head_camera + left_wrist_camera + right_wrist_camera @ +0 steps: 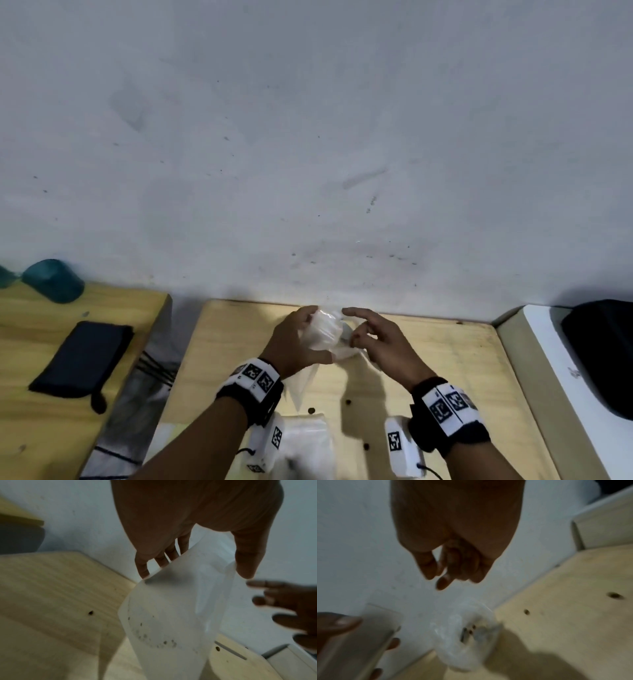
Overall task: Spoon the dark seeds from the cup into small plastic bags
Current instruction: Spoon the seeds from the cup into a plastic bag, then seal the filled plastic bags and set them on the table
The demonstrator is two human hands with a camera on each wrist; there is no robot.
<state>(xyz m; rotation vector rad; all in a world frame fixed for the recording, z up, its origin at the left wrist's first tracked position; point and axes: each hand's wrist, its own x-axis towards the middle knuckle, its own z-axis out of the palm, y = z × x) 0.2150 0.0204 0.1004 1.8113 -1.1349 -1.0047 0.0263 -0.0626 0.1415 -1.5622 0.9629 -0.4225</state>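
Clear plastic bag (323, 330) is pinched in the left hand (297, 342), held above the wooden table (445, 359) near the wall. Right hand (380, 342) hovers just beside it, fingers loose, holding nothing. Few dark seeds (311, 409) lie on the table.

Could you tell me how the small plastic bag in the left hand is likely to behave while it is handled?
The plastic bag probably is floppy: it hangs creased from the left hand, whose fingers pinch it. It likely is very light, holding only a few dark seeds. Its thin film may slip or collapse shut.
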